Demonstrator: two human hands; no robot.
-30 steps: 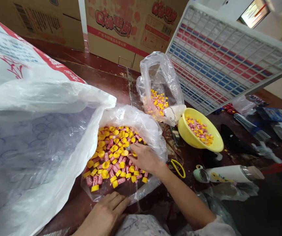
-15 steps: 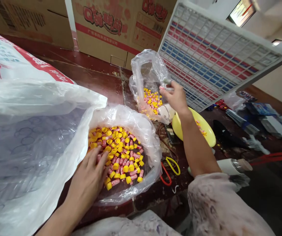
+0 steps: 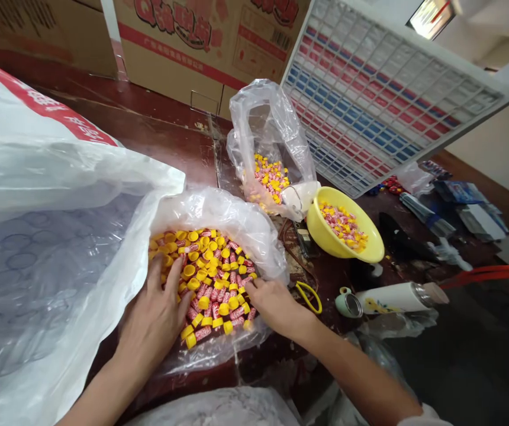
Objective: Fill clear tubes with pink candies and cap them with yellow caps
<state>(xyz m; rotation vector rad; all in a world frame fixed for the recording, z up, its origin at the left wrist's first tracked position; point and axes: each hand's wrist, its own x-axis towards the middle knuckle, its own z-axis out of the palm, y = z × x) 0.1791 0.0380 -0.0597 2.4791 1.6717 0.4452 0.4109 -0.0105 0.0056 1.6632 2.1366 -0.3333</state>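
Yellow caps joined to small red-and-white patterned rolls (image 3: pixel 214 290) lie heaped in an opened clear plastic bag (image 3: pixel 241 225). My left hand (image 3: pixel 159 307) rests on the left side of this heap, fingers spread among the caps. At the heap's right edge is my right hand (image 3: pixel 276 305), its fingers drawn together at the pieces. What is between those fingertips is hidden. Left of the heap a large white sack (image 3: pixel 116 296) gapes, with clear tubes (image 3: pixel 28 284) inside it.
Behind stands another clear bag (image 3: pixel 272 112) of similar pieces, beside a yellow bowl (image 3: pixel 347 251) holding more. A white grid basket (image 3: pixel 356 118) and a cardboard box (image 3: pixel 179 65) are at the back. Yellow-handled scissors (image 3: pixel 310 297) and a white flask (image 3: pixel 396 297) lie right.
My right hand has come down from the rear clear bag, where it held a thin clear item, to the heap's right edge. The left hand stays at the heap.
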